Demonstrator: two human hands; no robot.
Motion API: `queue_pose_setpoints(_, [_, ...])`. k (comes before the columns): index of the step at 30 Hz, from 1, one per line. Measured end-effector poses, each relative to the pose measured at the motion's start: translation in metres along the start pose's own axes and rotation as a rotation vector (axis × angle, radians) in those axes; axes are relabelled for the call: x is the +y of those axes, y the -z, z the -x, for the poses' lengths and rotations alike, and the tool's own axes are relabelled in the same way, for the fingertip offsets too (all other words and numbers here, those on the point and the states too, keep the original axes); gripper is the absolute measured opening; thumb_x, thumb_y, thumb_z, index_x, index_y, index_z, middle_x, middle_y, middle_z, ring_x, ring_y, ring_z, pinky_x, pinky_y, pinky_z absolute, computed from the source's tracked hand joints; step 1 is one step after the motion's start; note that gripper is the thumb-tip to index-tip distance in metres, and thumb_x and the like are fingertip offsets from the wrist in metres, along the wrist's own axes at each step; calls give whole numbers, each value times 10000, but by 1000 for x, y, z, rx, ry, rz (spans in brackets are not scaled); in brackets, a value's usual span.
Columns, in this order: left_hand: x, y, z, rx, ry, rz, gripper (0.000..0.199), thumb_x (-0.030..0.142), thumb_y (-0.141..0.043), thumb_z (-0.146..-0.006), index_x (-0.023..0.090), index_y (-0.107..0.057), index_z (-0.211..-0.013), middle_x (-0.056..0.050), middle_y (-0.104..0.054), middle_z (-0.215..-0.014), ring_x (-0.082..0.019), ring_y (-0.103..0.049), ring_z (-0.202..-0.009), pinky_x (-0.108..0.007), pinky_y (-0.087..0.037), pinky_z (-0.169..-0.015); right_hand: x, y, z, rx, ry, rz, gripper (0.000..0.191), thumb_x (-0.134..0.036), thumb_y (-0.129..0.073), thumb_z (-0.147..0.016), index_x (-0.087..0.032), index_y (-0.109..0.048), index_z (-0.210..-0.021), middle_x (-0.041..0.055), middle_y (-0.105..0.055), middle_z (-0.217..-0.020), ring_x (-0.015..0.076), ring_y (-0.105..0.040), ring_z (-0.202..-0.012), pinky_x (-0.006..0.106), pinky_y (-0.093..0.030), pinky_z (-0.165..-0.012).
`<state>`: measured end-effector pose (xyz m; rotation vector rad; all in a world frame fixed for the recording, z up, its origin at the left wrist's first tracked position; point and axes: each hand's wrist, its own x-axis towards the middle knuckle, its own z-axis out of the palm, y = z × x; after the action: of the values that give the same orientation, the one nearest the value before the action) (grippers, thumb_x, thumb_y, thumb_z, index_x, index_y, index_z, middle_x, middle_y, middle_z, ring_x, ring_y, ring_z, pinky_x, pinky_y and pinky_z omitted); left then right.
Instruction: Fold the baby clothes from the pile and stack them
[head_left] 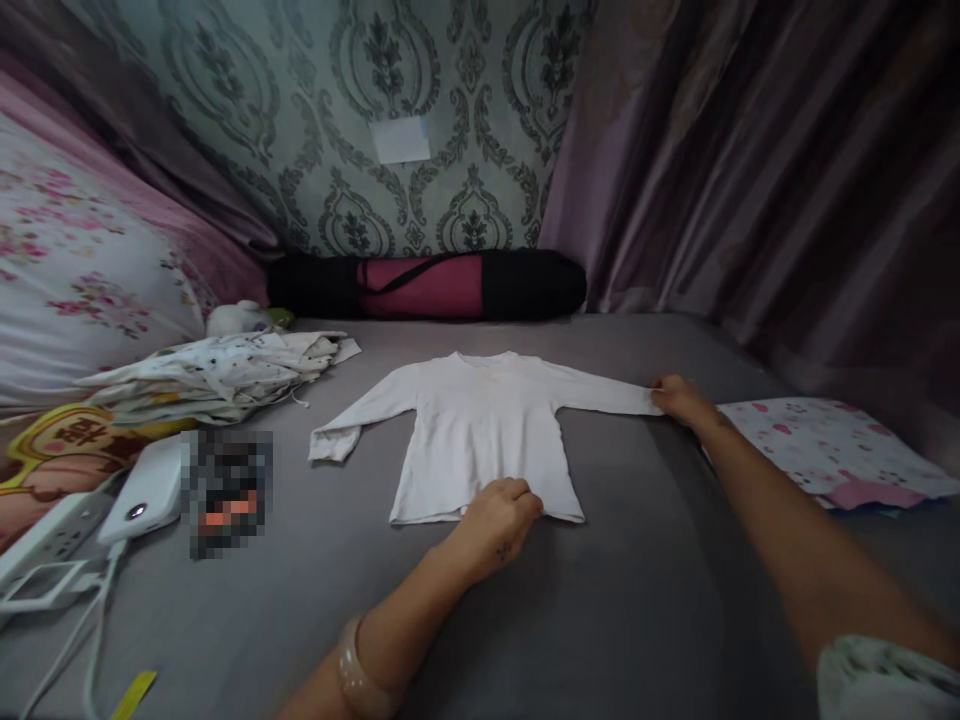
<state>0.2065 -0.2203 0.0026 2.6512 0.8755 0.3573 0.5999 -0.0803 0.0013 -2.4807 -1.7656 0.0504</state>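
Note:
A small white long-sleeved shirt lies spread on the grey bed sheet, its neckline toward the wall. Its left-side sleeve bends down to a folded cuff, while the right-side sleeve stretches out sideways. At the end of that stretched sleeve, my right hand is closed on the cuff. My left hand, with a bangle on its wrist, is at the middle of the bottom hem, its fingers curled together over the shirt's edge. What its fingertips hold, if anything, is hidden.
A black and red long bag lies along the wall. At left are crumpled patterned clothes, a white power bank, a power strip with cables, and a blurred item. A folded floral cloth lies at right.

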Motion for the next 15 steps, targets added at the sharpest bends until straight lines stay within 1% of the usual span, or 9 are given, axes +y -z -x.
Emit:
queue_pose_setpoints(2, [1,1,-1,-21,-1,-14,289,218,-322,-986,171,-607,-1002,-77,-616,-918,-186,-570,-865,-300,-449,-782,-10,0,8,-21,-26,119,345,-113,-429,-826,-122,-705,-1033,196,-691,-991,295,-661,-919,391,-487,-750])
queue_pose_setpoints(3, [2,2,-1,-28,-3,-22,289,216,-320,-986,172,-606,-997,-78,-617,-923,-186,-569,-867,-302,-448,-786,-16,2,12,-13,-38,187,371,-104,-400,-837,-116,-700,-1057,216,-678,-1046,312,-648,-972,423,-477,-793])
queue_pose_setpoints(5, [3,2,-1,-38,-11,-38,283,215,-323,-985,174,-604,-988,-76,-615,-928,-188,-566,-869,-307,-448,-791,-36,4,19,47,-24,296,385,-91,-374,-842,-100,-705,-1039,243,-659,-1086,344,-617,-1044,477,-448,-851])
queue_pose_setpoints(7, [4,2,-1,-45,-19,-55,276,216,-328,-983,174,-600,-989,-77,-609,-935,-192,-560,-871,-311,-447,-790,-65,5,25,125,50,340,386,-90,-363,-847,-90,-701,-1034,247,-650,-1107,357,-584,-1097,503,-421,-891])
queue_pose_setpoints(9, [4,2,0,-54,-26,-76,270,213,-328,-980,173,-596,-985,-78,-604,-937,-196,-552,-872,-316,-444,-782,-101,2,30,153,204,250,411,-123,-331,-885,-86,-646,-1145,232,-622,-1191,338,-542,-1167,501,-392,-953])
queue_pose_setpoints(11, [5,2,0,-61,-32,-98,265,210,-330,-976,172,-592,-969,-79,-600,-944,-199,-545,-866,-320,-441,-772,-139,-5,33,121,389,84,464,-250,-298,-947,-96,-505,-1333,192,-493,-1396,300,-422,-1308,486,-301,-1070])
queue_pose_setpoints(12, [5,1,0,-61,-35,-107,263,208,-331,-974,172,-591,-965,-78,-599,-947,-199,-543,-862,-321,-441,-770,-156,-10,35,67,435,4,513,-326,-267,-969,-97,-427,-1399,176,-416,-1468,282,-354,-1362,467,-271,-1101])
queue_pose_setpoints(13, [5,1,0,-60,-41,-113,258,206,-335,-971,171,-591,-971,-76,-599,-953,-199,-542,-862,-321,-440,-773,-171,-16,37,-1,447,-49,566,-381,-229,-979,-84,-358,-1443,168,-345,-1515,273,-293,-1400,461,-238,-1125])
queue_pose_setpoints(15, [5,1,0,-58,-50,-121,253,201,-344,-966,170,-594,-986,-75,-601,-958,-199,-544,-860,-320,-440,-777,-191,-26,39,-94,452,-94,637,-442,-180,-982,-61,-267,-1485,154,-226,-1569,267,-183,-1444,467,-169,-1156])
